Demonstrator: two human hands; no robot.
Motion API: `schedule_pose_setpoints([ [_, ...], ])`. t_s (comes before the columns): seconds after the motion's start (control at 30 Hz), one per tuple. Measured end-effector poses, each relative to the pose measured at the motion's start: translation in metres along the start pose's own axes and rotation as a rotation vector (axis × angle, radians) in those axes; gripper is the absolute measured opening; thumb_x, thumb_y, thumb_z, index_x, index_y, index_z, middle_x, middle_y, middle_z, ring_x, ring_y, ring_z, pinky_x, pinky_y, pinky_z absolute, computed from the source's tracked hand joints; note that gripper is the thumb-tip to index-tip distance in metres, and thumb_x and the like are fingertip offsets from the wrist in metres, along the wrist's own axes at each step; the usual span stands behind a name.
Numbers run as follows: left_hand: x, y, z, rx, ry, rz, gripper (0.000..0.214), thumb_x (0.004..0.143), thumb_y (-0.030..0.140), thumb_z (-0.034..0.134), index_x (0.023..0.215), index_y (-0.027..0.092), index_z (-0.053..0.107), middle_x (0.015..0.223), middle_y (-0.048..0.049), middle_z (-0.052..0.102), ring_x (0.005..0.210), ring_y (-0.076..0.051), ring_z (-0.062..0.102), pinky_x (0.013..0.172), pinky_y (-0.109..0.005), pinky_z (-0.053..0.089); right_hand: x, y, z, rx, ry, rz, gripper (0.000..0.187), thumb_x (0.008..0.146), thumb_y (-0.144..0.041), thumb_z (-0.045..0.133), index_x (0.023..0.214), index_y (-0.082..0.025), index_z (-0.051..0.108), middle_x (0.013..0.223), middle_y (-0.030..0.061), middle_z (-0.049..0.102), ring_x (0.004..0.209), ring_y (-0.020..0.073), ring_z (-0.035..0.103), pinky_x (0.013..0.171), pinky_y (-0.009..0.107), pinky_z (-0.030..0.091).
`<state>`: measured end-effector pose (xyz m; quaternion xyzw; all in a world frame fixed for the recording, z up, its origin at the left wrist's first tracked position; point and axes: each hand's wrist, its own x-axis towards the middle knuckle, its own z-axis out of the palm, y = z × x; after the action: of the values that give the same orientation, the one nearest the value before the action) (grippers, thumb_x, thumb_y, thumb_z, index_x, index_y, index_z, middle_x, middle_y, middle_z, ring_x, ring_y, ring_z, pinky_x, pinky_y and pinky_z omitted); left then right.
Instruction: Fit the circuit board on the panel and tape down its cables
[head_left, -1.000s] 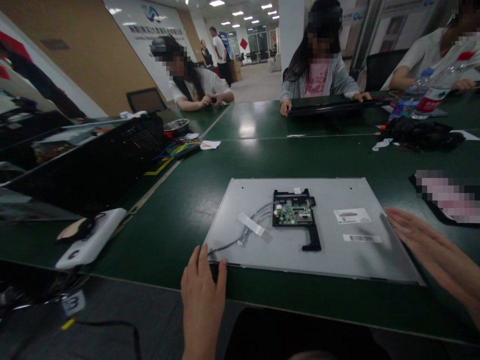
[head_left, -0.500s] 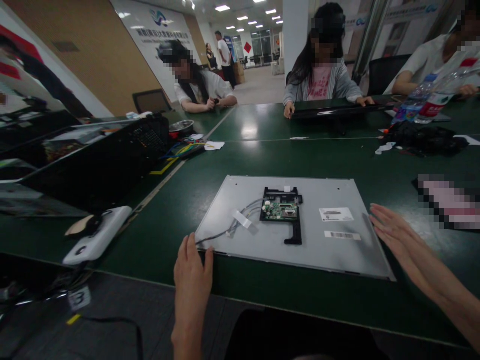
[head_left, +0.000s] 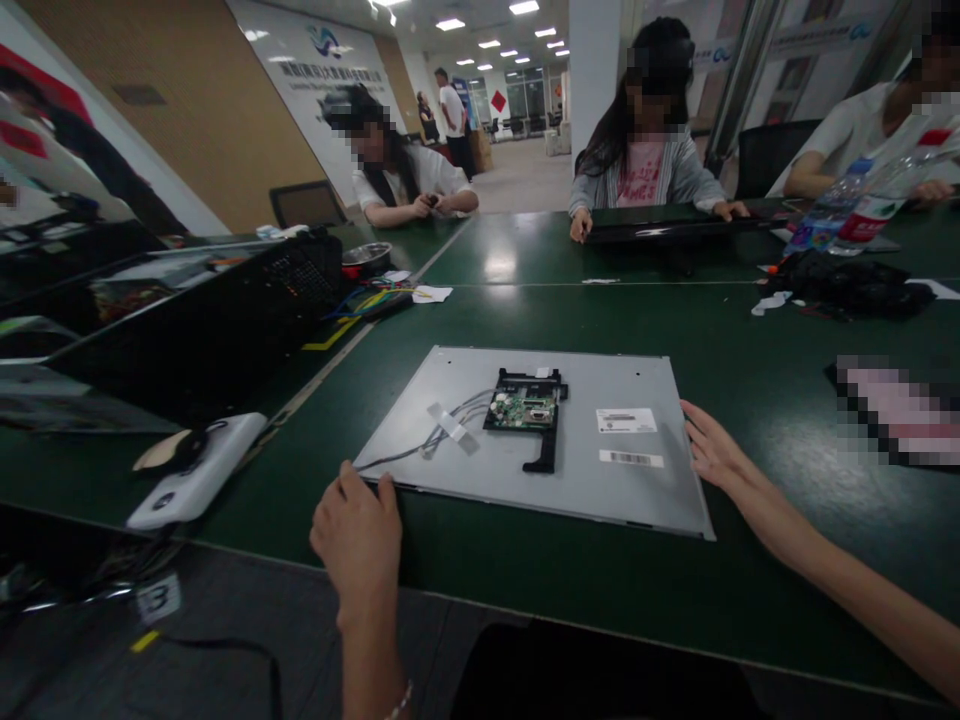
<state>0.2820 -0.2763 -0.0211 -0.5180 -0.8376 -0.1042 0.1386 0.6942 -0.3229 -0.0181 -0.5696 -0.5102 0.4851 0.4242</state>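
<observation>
A flat grey metal panel (head_left: pixel 592 500) lies on the dark green table (head_left: pixel 525 310), back side up. A small green circuit board (head_left: pixel 523 408) in a black bracket sits near its middle, with grey wires (head_left: pixel 450 415) taped down leading to the near left corner. Two white labels (head_left: pixel 626 420) are stuck to its right half. My left hand (head_left: pixel 358 530) rests at the panel's near left corner, fingers curled against the edge. My right hand (head_left: pixel 712 452) lies flat with fingers stretched, touching the panel's right edge.
A white device (head_left: pixel 196 470) lies at the left by a black open case (head_left: pixel 225 310). Coloured cables (head_left: pixel 367 298) and a metal bowl (head_left: pixel 364 254) sit behind. Three people work at the far side. Bottles (head_left: pixel 855 205) and black items (head_left: pixel 847 275) stand at the right.
The panel has shifted to the left and slightly away, both hands moving with it. My left fingers have curled at the corner; my right hand has closed in on the right edge.
</observation>
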Motion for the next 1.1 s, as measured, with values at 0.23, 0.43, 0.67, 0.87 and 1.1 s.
schedule_pose_setpoints([
  [0.23,0.005,0.001,0.003,-0.024,-0.020,-0.025,0.059,0.097,0.038,0.031,0.141,0.000,0.041,0.125,-0.0266,0.057,0.116,-0.039,0.054,0.094,-0.050,0.043,0.007,0.022,-0.002,-0.075,-0.078,-0.112,0.077,0.089,-0.050,0.053,0.155,-0.039,0.015,0.166,0.0006,0.009,0.149,0.0309,0.017,0.119,0.052,0.020],
  [0.43,-0.003,0.008,0.007,-0.072,-0.020,0.013,0.063,0.098,0.044,0.029,0.141,-0.001,0.041,0.140,-0.0296,0.046,0.134,-0.041,0.039,0.105,-0.056,0.034,0.014,0.034,-0.006,-0.074,-0.141,-0.176,0.073,0.091,-0.047,0.053,0.154,-0.042,0.015,0.166,-0.0019,0.009,0.149,0.0289,0.016,0.119,0.052,0.020],
  [0.67,-0.019,0.020,0.001,-0.066,-0.022,0.020,0.066,0.098,0.045,0.029,0.142,-0.002,0.039,0.144,-0.0312,0.041,0.137,-0.042,0.033,0.107,-0.058,0.031,0.018,0.030,-0.007,-0.189,-0.165,-0.223,0.071,0.091,-0.047,0.053,0.153,-0.042,0.019,0.166,-0.0035,0.003,0.150,0.0290,0.010,0.119,0.054,0.017],
  [0.87,-0.027,0.027,-0.002,-0.086,-0.048,0.010,0.067,0.097,0.046,0.028,0.144,-0.001,0.038,0.146,-0.0287,0.040,0.139,-0.042,0.031,0.109,-0.060,0.028,0.018,0.015,-0.007,-0.396,-0.213,-0.234,0.078,0.087,-0.050,0.058,0.154,-0.042,0.019,0.166,-0.0012,0.002,0.150,0.0326,0.007,0.119,0.058,0.013],
  [1.1,-0.040,0.032,0.002,-0.085,-0.039,0.011,0.068,0.097,0.048,0.027,0.144,0.000,0.040,0.147,-0.0276,0.040,0.141,-0.041,0.029,0.110,-0.058,0.028,0.025,0.002,-0.001,-0.589,-0.308,-0.245,0.079,0.086,-0.048,0.059,0.155,-0.033,0.023,0.166,0.0038,0.003,0.150,0.0336,0.002,0.119,0.055,0.014],
])
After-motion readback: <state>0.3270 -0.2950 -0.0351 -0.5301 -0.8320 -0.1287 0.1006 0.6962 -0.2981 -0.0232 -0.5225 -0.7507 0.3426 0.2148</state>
